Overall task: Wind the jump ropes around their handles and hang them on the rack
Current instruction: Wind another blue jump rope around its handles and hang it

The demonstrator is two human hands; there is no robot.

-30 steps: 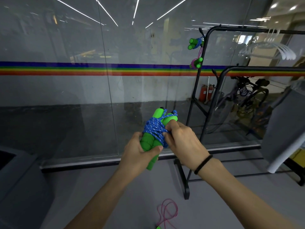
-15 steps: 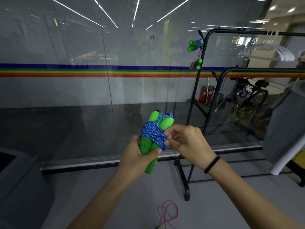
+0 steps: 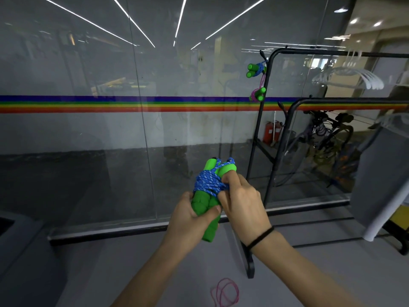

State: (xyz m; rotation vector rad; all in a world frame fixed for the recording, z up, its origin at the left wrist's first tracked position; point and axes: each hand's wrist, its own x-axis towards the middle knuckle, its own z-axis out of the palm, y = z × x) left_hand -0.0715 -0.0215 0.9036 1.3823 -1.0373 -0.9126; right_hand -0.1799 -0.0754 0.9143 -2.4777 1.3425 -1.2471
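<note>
Head view: left hand (image 3: 188, 214) wrapped around the lower half of the two green foam handles (image 3: 204, 206), thumb pressed across the front, holding the pair upright at chest height before the glass wall (image 3: 88, 129). Right hand (image 3: 240, 201) pinching into the blue speckled rope coil (image 3: 207, 182) wound around the handles' middle, fingertips (image 3: 223, 181) buried at the coil's right edge, apparently tucking the loose end under a turn. Black metal clothes rack (image 3: 264, 107) well apart, up and to the right, already carrying two wound ropes on its side pegs: one blue-wound bundle (image 3: 255, 68) above, one pink-wound bundle (image 3: 256, 95) below. Pink rope on the grey floor (image 3: 223, 293), unwound, near the rack's foot.

Likely risks: tail not wedged firmly enough, coil springing loose once the pinch lets go; turns sliding off the smooth foam toward the handle tips if the left-hand squeeze slackens; no free loop left for a peg, bundle dropping off the rack; floor rope underfoot, a trip or snag on the step toward the rack.
</note>
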